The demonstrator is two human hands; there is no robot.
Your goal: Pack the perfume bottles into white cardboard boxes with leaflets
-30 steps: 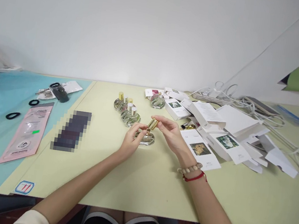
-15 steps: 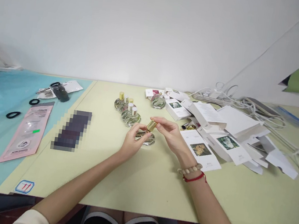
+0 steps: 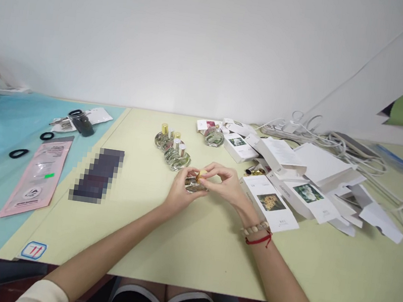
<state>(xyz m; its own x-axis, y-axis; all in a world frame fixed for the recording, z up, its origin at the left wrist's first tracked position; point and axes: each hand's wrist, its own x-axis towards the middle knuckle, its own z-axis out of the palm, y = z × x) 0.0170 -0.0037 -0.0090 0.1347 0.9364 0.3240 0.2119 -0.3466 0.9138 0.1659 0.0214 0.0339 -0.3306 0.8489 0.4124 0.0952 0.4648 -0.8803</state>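
On the yellow table (image 3: 209, 252), near the middle: one glass bottle (image 3: 192, 187), clamped in the left hand (image 3: 180, 191); gold cap (image 3: 201, 173) at its top, pinched by the right hand (image 3: 224, 182). Possible faults: uneven pressure could tip the bottle; a slipped pinch could jolt the neighbouring bottles (image 3: 181, 161).

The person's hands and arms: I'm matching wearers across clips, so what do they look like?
Both are ungloved. Beyond the bare wrist of the left hand, a cream sleeve shows at the picture's lower edge. The wrist of the right hand wears a pale beaded bracelet beside a red cord; no sleeve shows there.
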